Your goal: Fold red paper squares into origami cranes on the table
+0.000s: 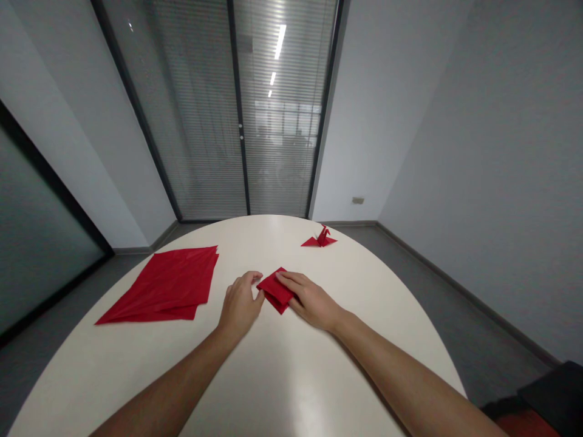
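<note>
A small piece of red paper (274,290), folded into a diamond shape with a loose layer along its near side, lies on the table in front of me. My right hand (314,300) grips its right side, fingers over the top and thumb at the near edge. At its left corner is my left hand (241,303), thumb and index finger apart with the corner between them. The left thumb tip is close to the paper; whether it touches I cannot tell. Beyond my right hand stands a folded red paper crane (322,237) with spread wings.
Several large red paper sheets (164,285) lie in an uneven stack on the left of the round white table (273,227). A glass wall with blinds (204,152) is behind the table. A dark object with a red part (553,394) sits at the lower right, off the table.
</note>
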A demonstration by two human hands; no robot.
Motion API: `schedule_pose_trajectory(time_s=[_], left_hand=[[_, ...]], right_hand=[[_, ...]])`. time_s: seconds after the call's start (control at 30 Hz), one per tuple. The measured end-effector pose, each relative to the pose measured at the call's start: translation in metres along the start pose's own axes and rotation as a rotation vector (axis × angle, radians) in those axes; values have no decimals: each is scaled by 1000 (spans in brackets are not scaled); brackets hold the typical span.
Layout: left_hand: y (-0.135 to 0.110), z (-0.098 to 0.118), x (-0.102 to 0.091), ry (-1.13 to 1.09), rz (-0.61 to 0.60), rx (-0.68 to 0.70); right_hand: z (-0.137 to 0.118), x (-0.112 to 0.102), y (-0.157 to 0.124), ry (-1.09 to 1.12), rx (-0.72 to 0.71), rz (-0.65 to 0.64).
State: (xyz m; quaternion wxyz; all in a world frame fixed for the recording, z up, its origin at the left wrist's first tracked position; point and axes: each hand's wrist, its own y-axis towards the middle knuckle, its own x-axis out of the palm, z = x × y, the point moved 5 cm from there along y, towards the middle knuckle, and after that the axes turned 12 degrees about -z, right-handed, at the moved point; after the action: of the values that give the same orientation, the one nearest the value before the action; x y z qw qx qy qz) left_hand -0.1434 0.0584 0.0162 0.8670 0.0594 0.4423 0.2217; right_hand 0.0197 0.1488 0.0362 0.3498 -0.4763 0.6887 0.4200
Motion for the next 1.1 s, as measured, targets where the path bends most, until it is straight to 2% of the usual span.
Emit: schedule_pose_trajectory(time_s=[0.13, 0.23, 0.4, 0.53, 0.67, 0.77, 0.87, 1.1], left_hand=[[-1, 9, 1, 22, -58, 99], [-1, 18, 0, 19, -103, 157], [-5, 27, 4, 4, -164, 216], [-8, 29, 11, 69, -250, 242], [-10, 34, 10, 191, -273, 288], [-11, 37, 10, 209, -314, 340], [-12, 38, 12, 206, -356, 390], [-12, 34, 15, 255, -336, 330]], right_hand=[[3, 1, -2, 93, 26, 17], [6, 2, -2, 82, 20, 6], [3, 2, -1, 27, -13, -94], [-2, -4, -2, -25, 26, -156], [-3, -13, -1, -41, 24, -120], [-1, -16, -1, -35, -12, -71], [4, -14, -4, -46, -34, -76], [29, -3, -11, -52, 149, -124]])
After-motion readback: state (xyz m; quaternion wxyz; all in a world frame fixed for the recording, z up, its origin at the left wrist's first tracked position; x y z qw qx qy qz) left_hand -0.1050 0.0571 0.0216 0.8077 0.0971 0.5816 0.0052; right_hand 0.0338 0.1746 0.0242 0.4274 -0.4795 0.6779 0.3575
